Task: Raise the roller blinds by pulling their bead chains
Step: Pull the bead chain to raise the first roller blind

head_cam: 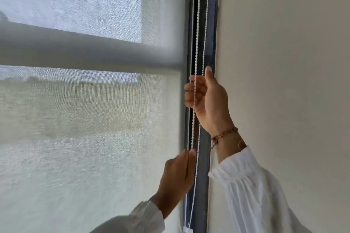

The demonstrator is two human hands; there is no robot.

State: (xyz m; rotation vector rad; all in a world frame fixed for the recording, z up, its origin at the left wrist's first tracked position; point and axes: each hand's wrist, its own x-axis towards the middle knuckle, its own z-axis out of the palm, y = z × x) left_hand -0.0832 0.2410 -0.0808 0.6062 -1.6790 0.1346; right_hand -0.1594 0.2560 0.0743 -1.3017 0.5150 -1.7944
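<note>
A pale mesh roller blind (85,147) covers the window on the left. A blurred grey horizontal bar (85,53) crosses it. White bead chains (198,24) hang along the dark window frame (210,34). My right hand (206,98) is closed around one chain strand at mid height, thumb pointing up. Lower down, my left hand (178,178) pinches the same chain between its fingertips. A small white connector (187,230) hangs at the bottom of the chain loop.
A plain beige wall (284,62) fills the right side, right beside the frame. Both arms wear white sleeves; the right wrist (223,135) carries a thin reddish bracelet. Blurred scenery shows through the mesh.
</note>
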